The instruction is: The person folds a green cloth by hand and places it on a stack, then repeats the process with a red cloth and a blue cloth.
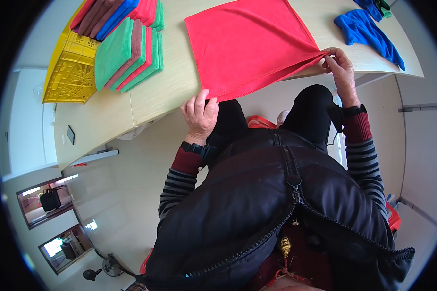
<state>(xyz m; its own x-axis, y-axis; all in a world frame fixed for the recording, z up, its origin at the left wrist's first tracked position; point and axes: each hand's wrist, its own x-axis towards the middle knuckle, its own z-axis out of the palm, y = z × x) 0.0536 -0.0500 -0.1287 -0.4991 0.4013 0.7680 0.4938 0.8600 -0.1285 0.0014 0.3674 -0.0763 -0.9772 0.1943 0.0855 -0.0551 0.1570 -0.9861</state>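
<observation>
A red towel (250, 41) lies spread on the table, its near edge hanging a little past the table's front edge. My left hand (199, 114) grips its near left corner, thumb and fingers closed on the cloth. At the near right corner, my right hand (341, 68) pinches the towel, and a fold runs inward from those fingers. Along the near edge two layers of the cloth stand slightly apart.
Folded green, red and brown towels (126, 56) are stacked at the left, beside a yellow plastic basket (73, 72). Crumpled blue cloths (369, 36) lie at the far right. A dark phone-like object (71, 135) rests near the table's left end.
</observation>
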